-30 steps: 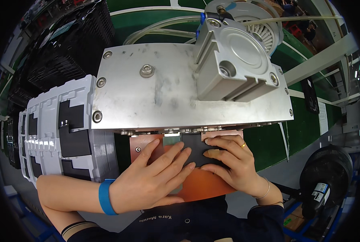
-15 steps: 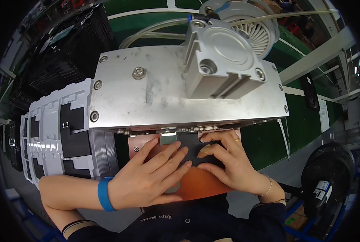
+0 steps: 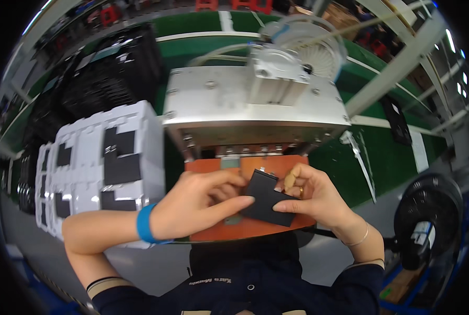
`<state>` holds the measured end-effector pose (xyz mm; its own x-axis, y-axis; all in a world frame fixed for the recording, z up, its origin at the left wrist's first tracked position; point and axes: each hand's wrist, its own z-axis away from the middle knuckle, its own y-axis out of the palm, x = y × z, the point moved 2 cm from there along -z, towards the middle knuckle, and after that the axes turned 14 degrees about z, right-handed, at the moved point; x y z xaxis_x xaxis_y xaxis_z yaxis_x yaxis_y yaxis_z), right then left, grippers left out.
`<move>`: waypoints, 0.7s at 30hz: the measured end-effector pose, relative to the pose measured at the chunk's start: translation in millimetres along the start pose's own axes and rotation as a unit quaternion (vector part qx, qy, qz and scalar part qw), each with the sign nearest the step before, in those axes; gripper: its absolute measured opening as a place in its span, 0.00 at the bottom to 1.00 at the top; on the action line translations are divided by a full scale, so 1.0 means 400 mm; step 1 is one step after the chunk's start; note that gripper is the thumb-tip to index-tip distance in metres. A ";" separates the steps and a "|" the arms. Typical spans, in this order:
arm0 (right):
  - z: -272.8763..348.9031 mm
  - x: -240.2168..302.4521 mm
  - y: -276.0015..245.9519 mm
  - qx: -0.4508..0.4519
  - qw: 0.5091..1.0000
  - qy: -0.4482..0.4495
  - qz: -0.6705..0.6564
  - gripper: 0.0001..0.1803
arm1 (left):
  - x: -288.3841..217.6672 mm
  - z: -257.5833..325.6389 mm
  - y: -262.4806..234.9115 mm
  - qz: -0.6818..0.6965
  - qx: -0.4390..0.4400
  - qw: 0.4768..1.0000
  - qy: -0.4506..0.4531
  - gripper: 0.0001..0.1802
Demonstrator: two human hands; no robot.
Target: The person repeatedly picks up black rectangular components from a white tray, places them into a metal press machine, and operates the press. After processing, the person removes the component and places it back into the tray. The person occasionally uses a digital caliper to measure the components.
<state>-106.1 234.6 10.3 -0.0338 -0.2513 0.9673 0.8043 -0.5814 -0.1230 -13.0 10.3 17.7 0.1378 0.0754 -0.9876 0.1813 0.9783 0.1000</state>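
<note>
A flat black L-shaped piece point(image 3: 266, 202) with small metal tabs at its far end is tilted above an orange plate point(image 3: 284, 228). My left hand point(image 3: 192, 202), with a blue band at the wrist, grips its left side, thumb on top and fingers curled. My right hand point(image 3: 321, 199) pinches its right side between thumb and fingers. Beige covers sit on some right fingertips. Behind the plate stands a silver metal machine point(image 3: 208, 113) with a block-shaped cylinder point(image 3: 279, 79) on top. A pale greenish block point(image 3: 230, 163) shows at the plate's back.
White trays point(image 3: 87, 152) holding similar black pieces are stacked at the left, with black crates point(image 3: 108, 73) behind. Further back is a round fan point(image 3: 318, 52). A black fan-like unit point(image 3: 428, 210) stands at the right. The green bench point(image 3: 344, 178) carries a pale strip point(image 3: 361, 163).
The black piece has come out from under the machine's front edge toward me, lifted and tilted in both hands. My view has shifted back, showing more of the machine's front and the orange plate.
</note>
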 end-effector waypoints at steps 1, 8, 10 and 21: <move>-0.001 0.014 0.026 -0.006 1.000 -0.019 0.000 0.16 | 0.015 0.009 -0.002 0.074 -0.005 0.997 -0.029 0.12; -0.105 0.086 0.211 -0.005 0.981 -0.184 0.057 0.18 | -0.053 0.212 -0.228 0.011 -0.295 0.947 0.128 0.22; -0.149 0.136 0.275 0.025 0.929 -0.282 0.236 0.19 | -0.071 0.301 -0.378 -0.069 -0.422 0.886 0.182 0.22; -0.392 0.091 0.476 -0.034 0.787 -0.359 0.501 0.24 | 0.051 0.379 -0.577 -0.531 -0.520 0.657 0.129 0.14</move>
<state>-47.4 -6.4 -12.5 0.9606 -0.1218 0.2497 0.1792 -0.4152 -0.8919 95.4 -243.1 -7.3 0.2768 -0.8569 -0.4348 -0.7399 0.0986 -0.6655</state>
